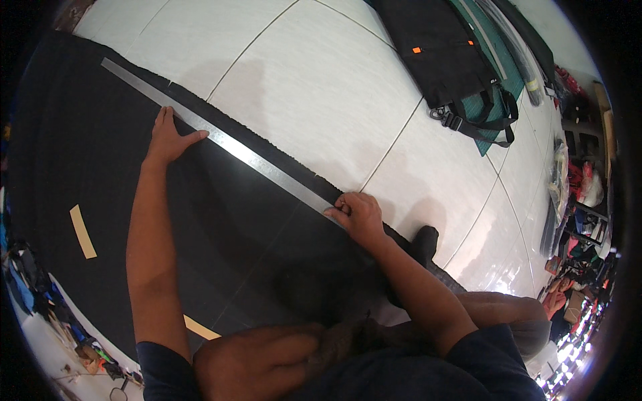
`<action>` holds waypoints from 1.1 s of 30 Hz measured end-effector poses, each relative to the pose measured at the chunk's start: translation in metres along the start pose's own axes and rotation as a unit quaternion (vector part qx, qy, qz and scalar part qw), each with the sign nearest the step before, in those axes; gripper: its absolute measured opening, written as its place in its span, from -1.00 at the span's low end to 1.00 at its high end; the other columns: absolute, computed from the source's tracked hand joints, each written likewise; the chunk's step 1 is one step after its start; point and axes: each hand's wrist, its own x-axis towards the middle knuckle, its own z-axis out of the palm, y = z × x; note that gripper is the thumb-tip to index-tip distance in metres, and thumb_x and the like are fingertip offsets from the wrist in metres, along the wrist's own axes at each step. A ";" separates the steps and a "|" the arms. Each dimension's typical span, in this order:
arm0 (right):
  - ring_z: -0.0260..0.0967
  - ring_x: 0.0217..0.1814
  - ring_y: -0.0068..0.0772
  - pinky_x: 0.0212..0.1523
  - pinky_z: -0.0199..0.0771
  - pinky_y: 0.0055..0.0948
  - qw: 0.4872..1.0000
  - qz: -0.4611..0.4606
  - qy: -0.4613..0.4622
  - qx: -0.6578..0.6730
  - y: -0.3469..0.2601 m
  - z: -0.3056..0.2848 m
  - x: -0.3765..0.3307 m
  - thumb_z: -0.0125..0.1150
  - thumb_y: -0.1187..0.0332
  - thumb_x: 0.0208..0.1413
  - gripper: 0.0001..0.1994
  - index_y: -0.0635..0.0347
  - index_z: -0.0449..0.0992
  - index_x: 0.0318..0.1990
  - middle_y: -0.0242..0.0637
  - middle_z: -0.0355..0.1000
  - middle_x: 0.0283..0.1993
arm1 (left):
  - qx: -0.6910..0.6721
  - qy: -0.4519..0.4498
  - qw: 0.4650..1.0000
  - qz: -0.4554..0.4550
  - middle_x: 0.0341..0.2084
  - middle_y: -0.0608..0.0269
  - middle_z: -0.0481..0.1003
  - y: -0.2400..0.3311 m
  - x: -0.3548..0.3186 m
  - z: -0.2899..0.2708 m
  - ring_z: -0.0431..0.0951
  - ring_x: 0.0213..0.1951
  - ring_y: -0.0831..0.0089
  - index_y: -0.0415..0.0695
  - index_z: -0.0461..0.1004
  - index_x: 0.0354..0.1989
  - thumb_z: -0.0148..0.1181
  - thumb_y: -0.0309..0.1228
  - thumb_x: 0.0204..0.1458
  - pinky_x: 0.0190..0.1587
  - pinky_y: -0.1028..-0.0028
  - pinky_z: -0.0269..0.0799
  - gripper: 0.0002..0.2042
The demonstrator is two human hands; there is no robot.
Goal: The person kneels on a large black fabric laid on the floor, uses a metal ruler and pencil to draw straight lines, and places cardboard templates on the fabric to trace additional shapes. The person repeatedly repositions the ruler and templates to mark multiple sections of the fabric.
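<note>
A long silver metal ruler (251, 157) lies slantwise on a large sheet of black fabric (221, 220), close to the fabric's ragged far edge. My left hand (170, 138) rests against the ruler's upper-left part, thumb and fingers spread apart along its near edge. Toward the ruler's lower-right end, my right hand (361, 215) is closed, with the thumb and curled fingers gripping the metal. That end of the ruler is partly hidden by the hand.
Two cream strips, one at the left (83, 231) and one by my left forearm (200, 327), lie on the fabric. White floor tiles (307, 87) extend beyond it. A black bag (441, 53) with straps sits on a green mat (511, 83). Clutter (582, 200) lines the right side.
</note>
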 end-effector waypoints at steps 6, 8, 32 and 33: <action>0.47 -0.38 -0.18 -0.26 0.37 -0.18 1.000 0.012 -0.003 0.017 -0.003 -0.003 0.001 0.55 0.13 -0.05 -0.70 0.06 0.53 -0.42 -0.33 0.47 -0.49 | 0.017 0.001 1.000 -0.002 0.50 -0.22 -0.02 0.001 0.002 0.001 0.02 0.51 -0.03 -0.40 0.02 0.47 0.57 0.20 -0.29 0.49 0.17 0.07 0.27; 0.47 -0.37 -0.17 -0.26 0.38 -0.17 1.000 0.009 -0.010 0.015 0.000 -0.001 0.002 0.55 0.13 -0.05 -0.70 0.06 0.54 -0.41 -0.33 0.48 -0.48 | 0.011 -0.002 1.000 -0.011 0.50 -0.23 -0.01 0.002 0.001 -0.002 0.02 0.51 -0.04 -0.41 0.02 0.47 0.56 0.21 -0.29 0.49 0.17 0.07 0.27; 0.47 -0.32 -0.17 -0.16 0.37 -0.16 0.999 0.027 -0.011 -0.030 -0.009 0.000 0.001 0.53 0.07 -0.02 -0.67 0.07 0.53 -0.44 -0.33 0.49 -0.46 | 0.003 -0.006 1.000 -0.002 0.47 -0.32 0.01 0.011 -0.002 -0.011 0.08 0.49 -0.08 -0.52 0.05 0.42 0.60 0.23 -0.38 0.48 0.16 0.11 0.32; 0.47 -0.33 -0.17 -0.17 0.37 -0.16 0.999 0.024 -0.010 -0.028 -0.009 0.000 0.001 0.53 0.08 -0.02 -0.68 0.07 0.53 -0.44 -0.33 0.49 -0.46 | 0.005 -0.011 1.000 -0.005 0.47 -0.31 0.01 0.010 -0.002 -0.011 0.08 0.49 -0.09 -0.52 0.05 0.42 0.60 0.23 -0.38 0.48 0.16 0.11 0.33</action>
